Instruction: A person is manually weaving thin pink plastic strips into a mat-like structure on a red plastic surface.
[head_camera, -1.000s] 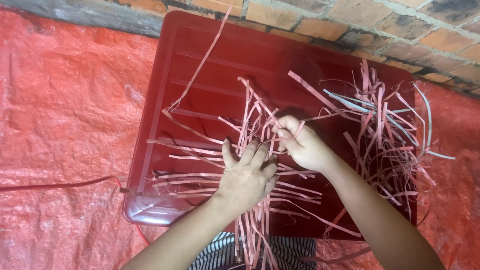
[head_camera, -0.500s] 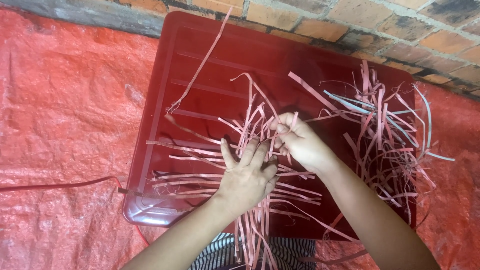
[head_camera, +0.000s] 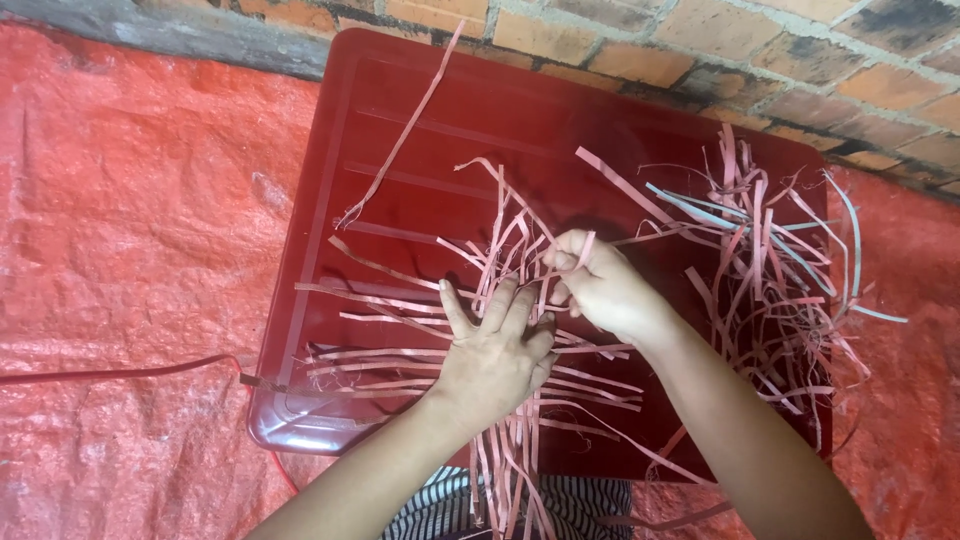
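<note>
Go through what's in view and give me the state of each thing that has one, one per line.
Left hand: flat, palm down, pressing the woven strips.
Right hand: fingers pinched on one pink strip.
Woven strips: crossed, lying flat on the board.
Loose strips: tangled heap at the board's right side.
Red board: lying flat on the tarp.
Red tarp: spread out, wrinkled.

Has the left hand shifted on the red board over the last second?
No. The left hand lies flat on the pink strips, at the same spot relative to the near left corner of the dark red board as before.
</note>
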